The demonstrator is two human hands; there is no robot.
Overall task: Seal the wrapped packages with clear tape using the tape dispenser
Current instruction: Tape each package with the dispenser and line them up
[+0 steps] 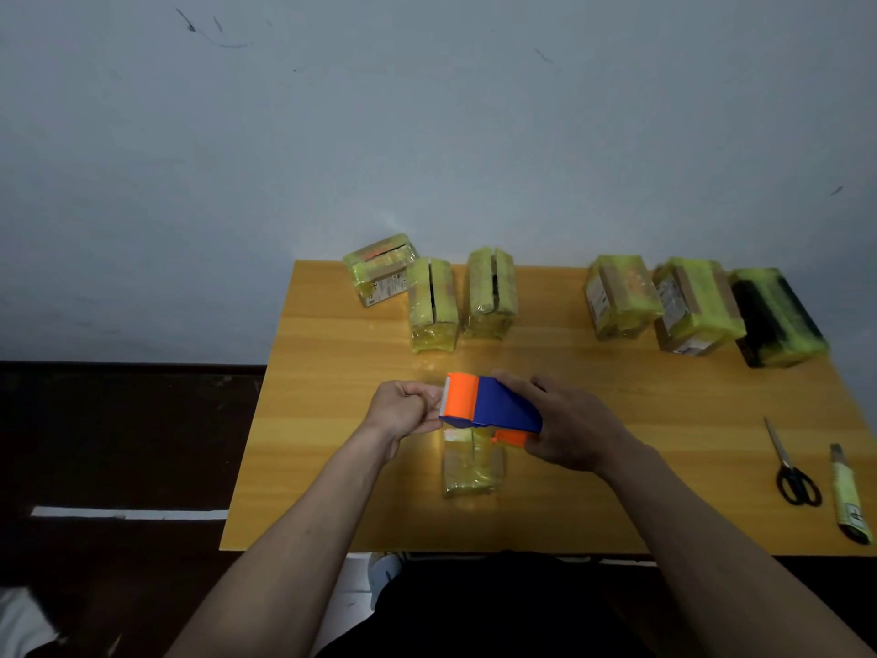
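My right hand (572,422) grips a blue and orange tape dispenser (489,405) above the middle of the wooden table (617,491). At the dispenser's orange front end, the curled fingers of my left hand (403,408) pinch what seems to be the clear tape end. Under the dispenser lies a yellow wrapped package (472,465), partly hidden by it. Three yellow wrapped packages (434,306) stand at the back left of the table. Three more packages (695,308) stand at the back right, the rightmost one dark.
Black-handled scissors (792,467) and a yellow-green utility knife (849,498) lie near the table's right edge. A grey wall rises behind the table. Dark floor with a white strip (128,513) lies to the left.
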